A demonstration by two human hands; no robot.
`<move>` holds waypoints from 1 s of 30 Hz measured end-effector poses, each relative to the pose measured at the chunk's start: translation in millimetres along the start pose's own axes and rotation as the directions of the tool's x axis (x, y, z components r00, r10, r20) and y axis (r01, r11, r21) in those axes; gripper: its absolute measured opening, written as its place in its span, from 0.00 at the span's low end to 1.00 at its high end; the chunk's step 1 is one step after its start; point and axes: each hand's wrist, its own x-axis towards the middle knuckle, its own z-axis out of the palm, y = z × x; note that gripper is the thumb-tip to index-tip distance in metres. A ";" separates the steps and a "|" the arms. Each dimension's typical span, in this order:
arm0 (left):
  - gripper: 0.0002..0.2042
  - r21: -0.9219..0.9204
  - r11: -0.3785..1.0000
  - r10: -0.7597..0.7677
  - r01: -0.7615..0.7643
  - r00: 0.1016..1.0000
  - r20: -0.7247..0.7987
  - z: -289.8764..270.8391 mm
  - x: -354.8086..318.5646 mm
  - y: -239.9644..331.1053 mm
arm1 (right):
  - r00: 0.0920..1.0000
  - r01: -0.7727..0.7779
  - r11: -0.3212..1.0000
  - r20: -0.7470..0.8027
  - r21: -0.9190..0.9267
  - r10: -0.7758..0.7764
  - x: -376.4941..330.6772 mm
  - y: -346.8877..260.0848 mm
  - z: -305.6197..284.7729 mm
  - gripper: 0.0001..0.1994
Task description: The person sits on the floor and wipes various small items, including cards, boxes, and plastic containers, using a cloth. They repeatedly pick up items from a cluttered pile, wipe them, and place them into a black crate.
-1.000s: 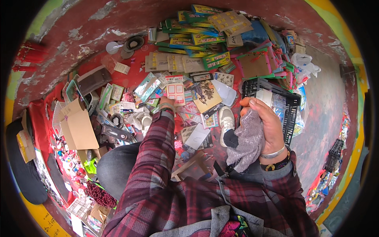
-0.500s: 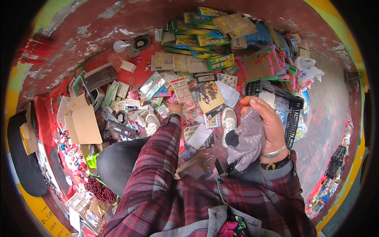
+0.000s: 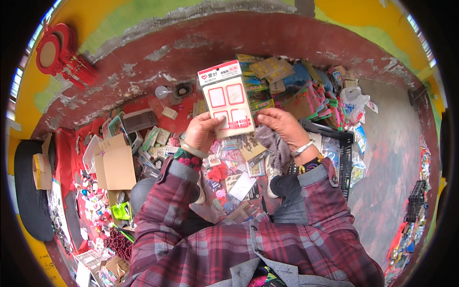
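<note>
A flat pack of red-framed sticker labels (image 3: 226,98) is held up in front of me, its printed face toward me. My left hand (image 3: 200,131) grips its lower left corner, thumb across the front. At the lower right edge, my right hand (image 3: 285,128) has its thumb and fingertips by the pack; whether they pinch it I cannot make out. A grey fuzzy cloth (image 3: 277,143) hangs under the right hand's curled fingers, which are partly hidden. Beneath the hands, mixed small packets and a white card (image 3: 243,185) lie on the red floor between my shoes.
An open cardboard box (image 3: 114,162) stands left, beside a white basket (image 3: 91,155). To the right is a black plastic crate (image 3: 346,162). Piled flat packs (image 3: 272,69) and pink-edged boards (image 3: 306,103) lie against the peeling wall. Far right, a small black basket (image 3: 415,201) rests among scattered packets.
The sticker label pack has been lifted from the floor pile by my left hand. My right hand moved left and up with the cloth, to the pack's edge. The view tilted up.
</note>
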 end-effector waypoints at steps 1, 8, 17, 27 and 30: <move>0.10 0.046 0.998 -0.040 0.041 0.999 -0.020 9.7 -10.9 13.7 | 0.996 0.054 0.996 0.068 -0.068 -0.050 3.9 -5.4 10.4 0.14; 0.06 0.257 0.965 0.099 -0.046 0.976 -0.195 -0.6 -33.9 13.0 | 0.993 -0.041 0.999 0.108 -0.024 0.043 7.2 4.6 39.0 0.09; 0.17 -0.042 0.998 0.041 -0.039 0.998 0.049 -1.5 -31.1 15.9 | 0.996 -0.014 0.988 0.084 -0.151 0.026 7.5 10.4 34.8 0.08; 0.23 -0.363 0.916 -0.096 0.170 0.972 0.214 -7.6 -19.3 5.6 | 0.987 -0.060 0.969 0.133 -0.240 0.094 6.0 14.8 37.1 0.10; 0.23 -0.411 0.901 -0.058 0.136 0.979 0.197 -8.2 -17.8 5.5 | 0.997 0.076 0.982 0.012 -0.172 -0.075 7.1 7.1 18.1 0.13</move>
